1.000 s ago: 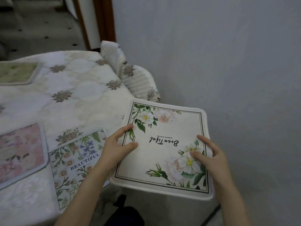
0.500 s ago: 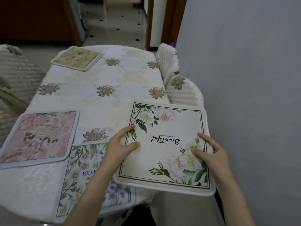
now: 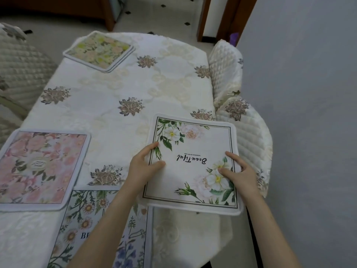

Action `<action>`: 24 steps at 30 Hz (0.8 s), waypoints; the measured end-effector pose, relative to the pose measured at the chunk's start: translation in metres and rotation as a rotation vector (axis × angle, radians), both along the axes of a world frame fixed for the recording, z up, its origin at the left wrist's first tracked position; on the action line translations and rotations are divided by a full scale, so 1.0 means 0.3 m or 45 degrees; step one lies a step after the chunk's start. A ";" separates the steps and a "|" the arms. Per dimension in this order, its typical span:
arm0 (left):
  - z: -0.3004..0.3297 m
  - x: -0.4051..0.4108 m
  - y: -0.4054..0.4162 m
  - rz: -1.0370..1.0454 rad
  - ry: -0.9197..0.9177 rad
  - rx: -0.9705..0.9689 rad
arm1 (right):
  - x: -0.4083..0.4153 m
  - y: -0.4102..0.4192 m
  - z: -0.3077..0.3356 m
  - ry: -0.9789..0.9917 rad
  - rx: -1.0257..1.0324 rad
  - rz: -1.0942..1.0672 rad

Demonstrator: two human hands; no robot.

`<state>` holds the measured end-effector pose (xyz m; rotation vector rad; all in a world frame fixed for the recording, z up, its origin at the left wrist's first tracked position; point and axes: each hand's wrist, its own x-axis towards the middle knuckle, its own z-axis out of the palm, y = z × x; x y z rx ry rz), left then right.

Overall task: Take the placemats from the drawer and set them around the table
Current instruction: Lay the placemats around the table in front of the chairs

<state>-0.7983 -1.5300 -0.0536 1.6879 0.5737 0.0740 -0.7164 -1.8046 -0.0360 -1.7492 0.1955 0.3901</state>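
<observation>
A white placemat (image 3: 195,151) with white flowers and upside-down script hangs over the table's right edge. My left hand (image 3: 143,167) grips its left side and my right hand (image 3: 239,173) grips its right side. Three more mats lie on the white embroidered tablecloth (image 3: 119,88): a pink floral mat (image 3: 38,167) at the left, a blue daisy mat (image 3: 85,229) near the front edge under my left forearm, and a yellow-green floral mat (image 3: 98,51) at the far left corner, which looks like two stacked.
A quilted chair cover (image 3: 249,132) sits against the table's right side, just beyond the held mat. Another quilted chair (image 3: 17,68) stands at the left. A grey wall (image 3: 309,93) runs close on the right. A wooden door frame (image 3: 231,16) is behind.
My view has swung left and up over the table. The held mat has moved from beside the table to over its right edge. Both hands keep their grip.
</observation>
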 end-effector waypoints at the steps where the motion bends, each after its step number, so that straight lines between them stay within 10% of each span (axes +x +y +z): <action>1: -0.027 0.036 0.007 0.011 0.010 -0.006 | 0.044 0.011 -0.031 0.025 0.003 0.010; 24: -0.417 0.309 0.006 0.184 0.140 0.120 | 0.433 0.090 -0.447 0.019 -0.358 0.282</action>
